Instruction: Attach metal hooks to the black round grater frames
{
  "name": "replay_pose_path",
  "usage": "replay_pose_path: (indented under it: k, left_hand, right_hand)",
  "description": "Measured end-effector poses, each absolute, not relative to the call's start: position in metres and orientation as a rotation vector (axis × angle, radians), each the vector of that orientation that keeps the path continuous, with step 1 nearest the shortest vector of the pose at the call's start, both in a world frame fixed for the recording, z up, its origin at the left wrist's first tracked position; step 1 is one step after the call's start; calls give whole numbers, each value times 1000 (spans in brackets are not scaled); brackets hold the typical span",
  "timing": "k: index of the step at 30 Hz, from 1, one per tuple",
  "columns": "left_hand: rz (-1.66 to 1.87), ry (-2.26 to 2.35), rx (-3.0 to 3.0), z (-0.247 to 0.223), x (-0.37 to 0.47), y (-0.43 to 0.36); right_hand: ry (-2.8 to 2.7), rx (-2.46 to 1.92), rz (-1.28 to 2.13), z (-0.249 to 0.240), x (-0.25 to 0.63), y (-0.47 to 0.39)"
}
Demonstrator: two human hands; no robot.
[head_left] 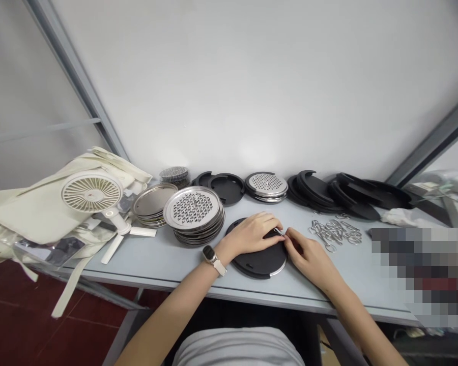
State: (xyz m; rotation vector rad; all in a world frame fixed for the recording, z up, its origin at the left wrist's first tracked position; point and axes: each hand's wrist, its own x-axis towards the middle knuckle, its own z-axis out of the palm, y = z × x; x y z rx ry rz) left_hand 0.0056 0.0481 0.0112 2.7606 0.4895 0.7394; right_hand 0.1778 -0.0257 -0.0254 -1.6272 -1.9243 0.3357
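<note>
A black round base (257, 259) lies flat on the table in front of me, with a strip of shiny metal showing at its lower right edge. My left hand (257, 232) is laid across its top, fingers bent over the right side and gripping it. At that edge, the thumb and forefinger of my right hand (303, 251) are pinched together, meeting the left fingertips. A glint of metal shows between the two hands, but the small piece there is mostly hidden by fingers. Right of my right hand lies a loose pile of wire ring clips (336, 233).
Stacked metal grater discs (193, 208) and plain metal discs (154, 201) stand left. Behind are a perforated disc stack (267, 184) and black round holders (315, 190). A white fan (92, 193) and cream bag (34, 203) occupy the left end. The right side is blurred out.
</note>
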Motion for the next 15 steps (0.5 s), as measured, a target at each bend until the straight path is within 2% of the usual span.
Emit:
replay_pose_path:
  k: [15]
  left_hand:
    - [716,515,2618,9,5,48]
  right_hand:
    - [-1884,-1607,361,-29,180,-26]
